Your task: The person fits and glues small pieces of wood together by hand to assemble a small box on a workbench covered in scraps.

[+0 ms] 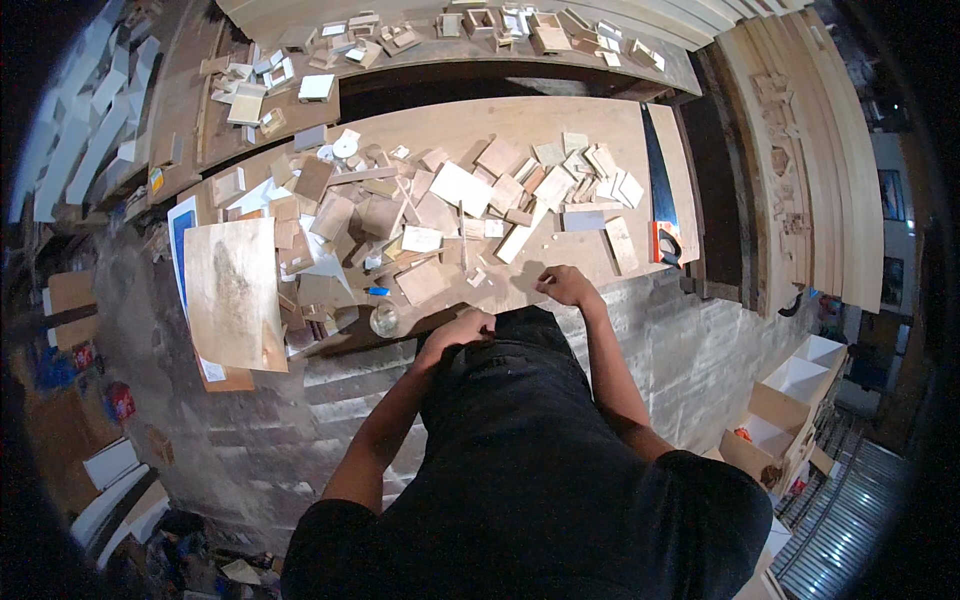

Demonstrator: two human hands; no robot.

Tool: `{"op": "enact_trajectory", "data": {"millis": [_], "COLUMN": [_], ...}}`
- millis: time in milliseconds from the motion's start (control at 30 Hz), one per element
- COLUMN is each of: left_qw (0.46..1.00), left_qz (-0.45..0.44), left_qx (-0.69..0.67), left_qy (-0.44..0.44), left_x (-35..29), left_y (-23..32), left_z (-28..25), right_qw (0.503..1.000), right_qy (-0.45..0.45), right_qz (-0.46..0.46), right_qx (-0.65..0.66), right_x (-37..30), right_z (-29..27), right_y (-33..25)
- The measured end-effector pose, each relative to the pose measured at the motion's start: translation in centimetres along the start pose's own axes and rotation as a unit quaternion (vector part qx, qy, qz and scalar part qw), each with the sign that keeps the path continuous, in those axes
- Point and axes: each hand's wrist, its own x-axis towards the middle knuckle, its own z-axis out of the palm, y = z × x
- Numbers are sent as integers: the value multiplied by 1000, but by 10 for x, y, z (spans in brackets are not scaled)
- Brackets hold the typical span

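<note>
My left hand [460,333] is held close in front of my waist by the table's near edge. Its fingers are curled in, and what they may hold is hidden. Over the near edge of the wooden worktable [610,115] is my right hand [567,286], its fingers bent together; anything between them is too small to name. Small wood scraps [477,277] lie just beyond, left of my right hand. A rectangular wooden block [422,283], a clear round jar [384,320] and a small blue object [377,291] are nearest to my left hand.
Many loose wood pieces [380,217] cover the table's middle. A handsaw [662,190] with an orange and black handle lies at its right end. A wooden sheet [235,290] juts over the left edge. Small wooden boxes [550,35] stand on the bench behind; stacked boards [835,160] are at right.
</note>
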Motion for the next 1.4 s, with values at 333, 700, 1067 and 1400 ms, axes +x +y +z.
{"op": "enact_trajectory", "data": {"millis": [333,700,1067,1400], "left_qw": [938,818,799,823], "left_qz": [-162,-263,-254,-207], "left_qx": [-19,243,228,177], "left_qy": [305,450,495,499], "left_x": [50,162,146,146], "left_y": [102,78,72,77], "left_z": [-30,-27,-20,-14], "right_qw": [898,903,673,946], "right_qy": [333,154,7,291], "right_qz": [287,119,24,121], "right_qx": [-9,382,740,72], "right_x": [-3,3,3,4], "right_z": [-39,-49,-64,-69], "right_y": [155,259,284,233]}}
